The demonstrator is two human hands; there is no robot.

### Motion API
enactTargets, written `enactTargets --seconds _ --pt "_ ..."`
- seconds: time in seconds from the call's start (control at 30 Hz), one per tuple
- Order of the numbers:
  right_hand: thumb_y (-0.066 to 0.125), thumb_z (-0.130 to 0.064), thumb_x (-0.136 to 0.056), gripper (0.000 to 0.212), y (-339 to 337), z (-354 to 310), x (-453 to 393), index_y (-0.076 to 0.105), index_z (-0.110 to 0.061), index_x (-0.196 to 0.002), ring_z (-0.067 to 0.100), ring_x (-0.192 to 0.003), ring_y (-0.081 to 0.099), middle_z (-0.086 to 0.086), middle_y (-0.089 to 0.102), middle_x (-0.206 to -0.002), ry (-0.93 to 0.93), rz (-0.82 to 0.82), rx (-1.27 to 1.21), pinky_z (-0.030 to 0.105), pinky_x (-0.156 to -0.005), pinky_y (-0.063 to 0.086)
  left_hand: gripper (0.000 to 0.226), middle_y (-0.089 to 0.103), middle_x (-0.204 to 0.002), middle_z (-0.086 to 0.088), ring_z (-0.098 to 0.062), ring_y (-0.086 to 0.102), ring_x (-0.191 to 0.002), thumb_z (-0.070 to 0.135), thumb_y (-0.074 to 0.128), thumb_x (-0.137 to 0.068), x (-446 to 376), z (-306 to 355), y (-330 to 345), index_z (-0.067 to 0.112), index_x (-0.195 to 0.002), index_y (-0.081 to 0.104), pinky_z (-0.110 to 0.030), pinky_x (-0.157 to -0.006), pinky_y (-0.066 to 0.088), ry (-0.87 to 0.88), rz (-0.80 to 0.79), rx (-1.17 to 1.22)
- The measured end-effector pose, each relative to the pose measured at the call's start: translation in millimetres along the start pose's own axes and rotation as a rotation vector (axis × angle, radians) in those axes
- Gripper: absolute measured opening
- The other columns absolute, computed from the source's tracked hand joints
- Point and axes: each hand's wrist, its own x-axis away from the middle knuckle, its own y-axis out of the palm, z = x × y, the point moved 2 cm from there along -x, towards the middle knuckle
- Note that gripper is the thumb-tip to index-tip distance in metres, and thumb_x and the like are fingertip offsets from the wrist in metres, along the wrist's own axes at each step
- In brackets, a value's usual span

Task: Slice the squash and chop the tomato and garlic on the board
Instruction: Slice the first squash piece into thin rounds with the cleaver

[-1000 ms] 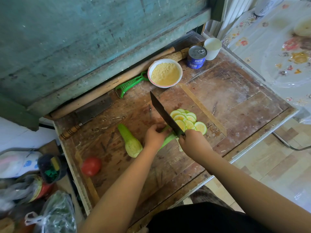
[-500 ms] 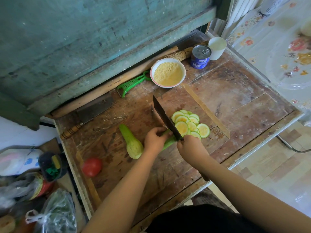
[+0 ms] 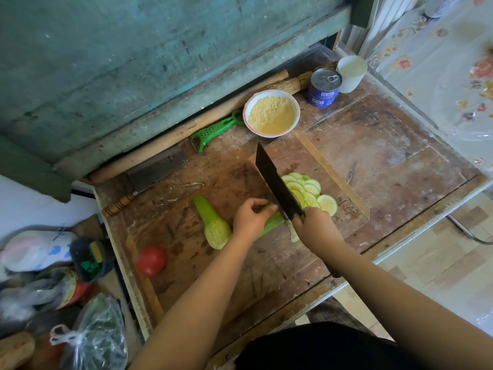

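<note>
Worn wooden board (image 3: 386,156) below teal wall (image 3: 133,49).

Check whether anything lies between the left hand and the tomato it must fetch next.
One thing does: the spare squash piece lies on the board just beside the left hand, partly across the line to the tomato. Reaching nearer the body passes it.

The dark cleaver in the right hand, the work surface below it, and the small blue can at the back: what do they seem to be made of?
The dark rectangular cleaver looks like blackened steel, matte with no shine. The scarred brown work surface seems bare wood: grain, plank seams and cut marks show. The small blue can looks like metal, with a shiny grey pull-tab lid and a printed label.
</note>
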Motion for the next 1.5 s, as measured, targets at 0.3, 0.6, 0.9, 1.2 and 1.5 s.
enactTargets --seconds 0.3,0.6,0.9,1.2,1.5 --pt "0.045 -0.023 -0.096 0.036 -12.3 -11.1 29.1 0.038 -0.013 -0.063 0.020 -0.053 0.042 0.005 0.045 -0.060 -0.091 0.024 0.046 0.028 -0.047 0.031 0.029 0.066 -0.103 -0.002 -0.016 0.061 -0.096 0.023 0.075 -0.081 0.3 3.9 -3.4 0.008 -0.102 0.065 -0.024 -0.079 0.046 -0.088 -0.062 0.066" --pt "0.044 -0.024 -0.097 0.037 -13.2 -15.7 43.8 0.038 -0.013 -0.062 0.018 -0.050 0.038 0.004 0.043 -0.058 -0.090 0.025 0.043 0.028 -0.046 0.028 0.032 0.064 -0.105 0.004 -0.009 0.058 -0.098 0.026 0.076 -0.079 1.2 3.3 -7.6 0.009 -0.104 0.066 -0.021 -0.079 0.040 -0.098 -0.097 0.033" --pt "0.043 -0.023 -0.097 0.038 -7.8 -12.6 50.4 0.036 -0.014 -0.061 0.018 -0.049 0.038 0.003 0.041 -0.057 -0.075 0.048 0.077 0.028 -0.045 0.027 0.037 0.065 -0.113 -0.002 -0.013 0.058 -0.104 0.029 0.077 -0.078 1.4 -0.1 -7.4 0.009 -0.107 0.067 -0.024 -0.081 0.040 -0.103 -0.099 0.051" --pt "0.043 -0.024 -0.097 0.038 -4.8 -13.9 48.7 0.036 -0.014 -0.061 0.019 -0.049 0.038 0.003 0.041 -0.057 -0.059 0.053 0.100 0.027 -0.045 0.027 0.032 0.068 -0.107 -0.003 -0.016 0.062 -0.100 0.025 0.079 -0.076 -0.4 -2.2 -5.5 0.006 -0.101 0.069 -0.026 -0.084 0.046 -0.095 -0.074 0.077" --pt "0.041 -0.025 -0.098 0.038 -2.2 -12.2 41.1 0.036 -0.014 -0.062 0.019 -0.051 0.040 0.004 0.043 -0.059 -0.039 0.031 0.112 0.027 -0.045 0.025 0.030 0.067 -0.102 -0.002 -0.018 0.062 -0.097 0.026 0.081 -0.073 -0.2 -2.9 -5.2 0.011 -0.095 0.067 -0.033 -0.087 0.049 -0.107 -0.059 0.082"
